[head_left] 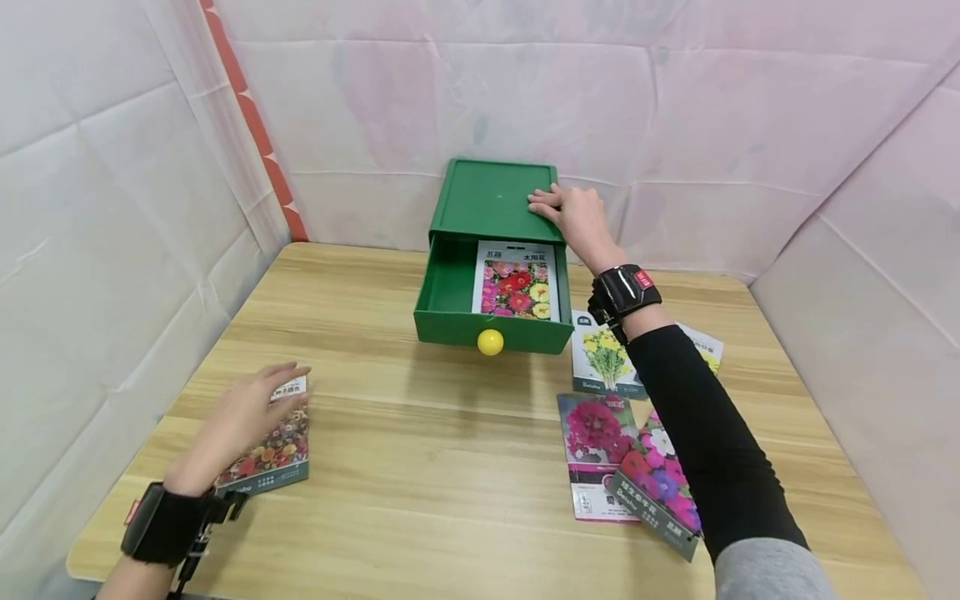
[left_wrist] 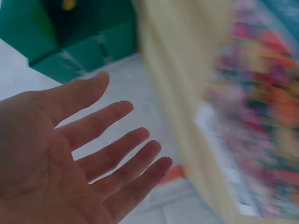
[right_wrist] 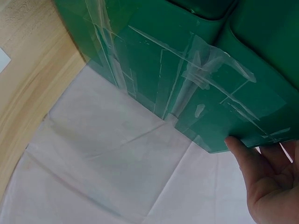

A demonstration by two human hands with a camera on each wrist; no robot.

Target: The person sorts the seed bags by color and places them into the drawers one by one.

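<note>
Green drawer box (head_left: 487, 200); yellow knob (head_left: 491, 342)

Counts from the head view: one green drawer box (head_left: 480, 200), drawer pulled open, with one yellow knob (head_left: 491, 342). Seed packets: six in all. One in the drawer (head_left: 516, 280), one under the left hand (head_left: 273, 446) at 8 o'clock, four in a cluster (head_left: 600, 454) at 4 o'clock, overlapping. Two hands, two black wrist mounts (head_left: 622, 292). One wooden table (head_left: 420, 467).
</note>
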